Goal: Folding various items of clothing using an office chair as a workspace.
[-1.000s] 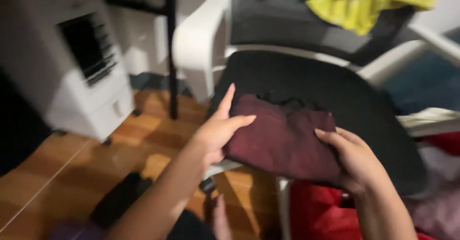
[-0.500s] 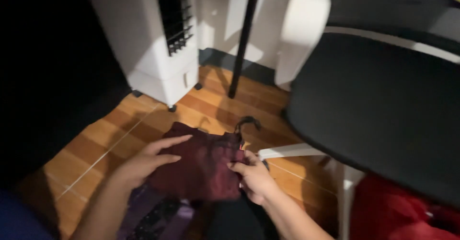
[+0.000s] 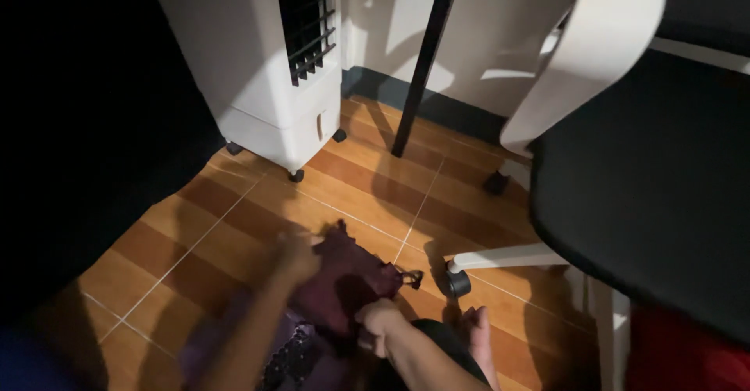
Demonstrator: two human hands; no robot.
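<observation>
A folded dark maroon garment (image 3: 348,278) is low over the wooden floor, on top of a pile of purple patterned clothes (image 3: 285,356). My left hand (image 3: 298,254) grips its far left edge and is blurred. My right hand (image 3: 376,322) pinches its near right edge. A small black loop hangs off the garment's right corner. My bare foot (image 3: 478,342) rests on the floor just to the right.
A white air cooler on castors (image 3: 269,63) stands at the back. A black table leg (image 3: 426,59) rises beside it. An office chair with a black seat (image 3: 648,180), white frame and castor (image 3: 458,282) fills the right. Red cloth (image 3: 680,356) lies at bottom right.
Both hands carried the maroon garment off the chair seat, left and down to the clothes pile on the floor. The view swung downward with it.
</observation>
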